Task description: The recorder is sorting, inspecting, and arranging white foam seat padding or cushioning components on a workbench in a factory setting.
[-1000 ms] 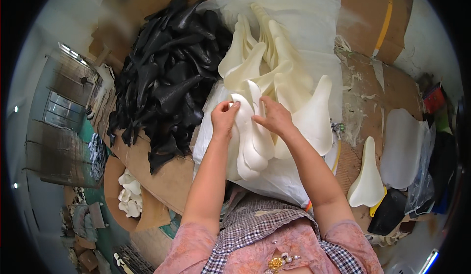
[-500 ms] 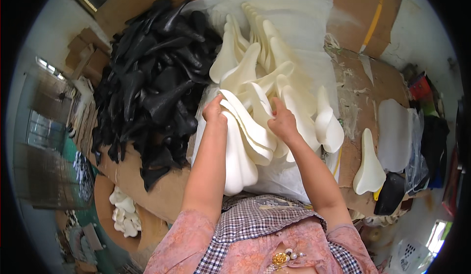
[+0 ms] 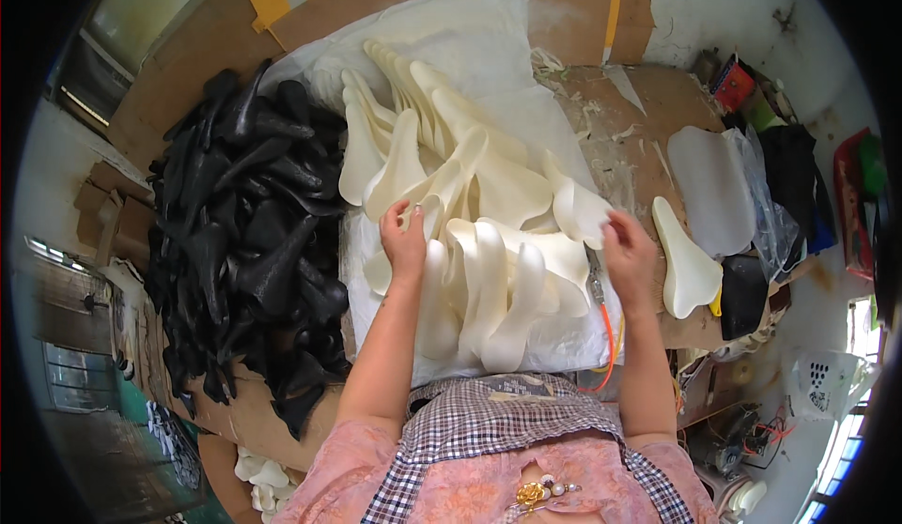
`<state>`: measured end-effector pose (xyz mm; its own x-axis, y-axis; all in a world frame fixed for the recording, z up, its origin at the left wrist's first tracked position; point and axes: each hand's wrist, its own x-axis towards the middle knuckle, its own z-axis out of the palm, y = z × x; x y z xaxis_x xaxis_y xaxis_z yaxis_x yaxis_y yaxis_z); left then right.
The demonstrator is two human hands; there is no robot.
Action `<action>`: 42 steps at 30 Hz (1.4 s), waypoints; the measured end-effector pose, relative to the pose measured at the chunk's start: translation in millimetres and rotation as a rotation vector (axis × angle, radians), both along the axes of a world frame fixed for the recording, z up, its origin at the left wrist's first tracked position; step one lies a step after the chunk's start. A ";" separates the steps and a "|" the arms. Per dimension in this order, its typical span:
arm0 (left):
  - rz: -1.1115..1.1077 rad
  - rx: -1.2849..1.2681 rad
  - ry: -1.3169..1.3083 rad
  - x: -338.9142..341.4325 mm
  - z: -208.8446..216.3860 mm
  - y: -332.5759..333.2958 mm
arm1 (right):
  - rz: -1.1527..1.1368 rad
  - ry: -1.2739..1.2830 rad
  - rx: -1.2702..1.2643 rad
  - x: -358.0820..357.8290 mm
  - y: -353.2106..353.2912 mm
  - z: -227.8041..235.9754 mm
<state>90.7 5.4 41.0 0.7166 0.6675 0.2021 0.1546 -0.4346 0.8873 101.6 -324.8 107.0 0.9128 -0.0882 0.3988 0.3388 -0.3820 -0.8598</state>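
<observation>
Cream foam pads shaped like bicycle saddles cover the middle of the work surface. My left hand (image 3: 404, 242) is raised over the left side of the near pads, its fingers apart and nothing gripped. Below and between my hands, several saddle pads (image 3: 484, 289) lean together in a loose group. My right hand (image 3: 631, 256) is held with fingers loosely bent beside the wide end of another saddle pad (image 3: 573, 203); whether it touches that pad I cannot tell. Farther back stands a nested row of saddle pads (image 3: 409, 87).
Black saddle-shaped covers (image 3: 249, 195) are heaped at the left. Plastic sheeting (image 3: 507, 26) lies under the pads. By my right hand is a metal-ended tool (image 3: 595, 286) with an orange hose (image 3: 610, 341). One single pad (image 3: 684, 261) rests on cardboard at right, near a black piece (image 3: 744, 299).
Both hands have let go of the pads they held, which now stand in the near group. My hands have moved apart, the right one outward. The view has shifted right.
</observation>
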 end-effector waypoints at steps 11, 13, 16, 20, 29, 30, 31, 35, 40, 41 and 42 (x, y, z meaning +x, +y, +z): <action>-0.758 -0.214 0.266 -43.5 47.7 -10.9 | 0.437 0.229 -0.269 -31.3 -28.1 -75.5; -0.666 -0.295 0.322 -36.4 49.7 -26.6 | 0.614 0.064 -0.366 -34.9 -5.5 -61.6; -0.565 -0.146 0.148 -39.9 36.3 -34.2 | 0.617 0.132 -0.462 -40.8 17.9 -61.3; -0.371 -0.097 -0.043 -68.8 32.9 -59.2 | 0.648 0.133 -0.508 -46.6 36.6 -48.7; 0.191 -0.338 -0.183 -56.8 90.2 -74.0 | 0.349 -0.142 -0.627 4.4 83.2 -24.8; 0.219 -0.506 -0.219 -47.9 75.8 -70.7 | 0.344 -0.154 -0.620 12.0 78.8 -31.7; 0.223 -0.494 -0.227 -43.5 69.1 -71.3 | 0.336 -0.264 -0.569 19.0 80.8 -38.7; 0.167 -0.666 -0.185 -35.1 66.0 -89.7 | 0.492 0.017 -0.201 17.8 87.4 -57.5; 0.008 -0.883 -0.202 -44.3 93.3 -106.1 | 0.481 0.535 0.266 29.1 93.9 -79.9; 0.005 -0.890 -0.200 -56.0 106.1 -98.7 | 0.465 0.561 0.287 34.4 90.7 -79.7; 0.002 -0.907 -0.188 -73.0 123.4 -87.6 | 0.450 0.564 0.288 36.8 88.7 -76.0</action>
<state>17.6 -82.2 164.3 0.7239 0.6279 -0.2858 -0.0262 0.4390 0.8981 138.4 -236.1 31.0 0.9434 0.3093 -0.1193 -0.1102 -0.0469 -0.9928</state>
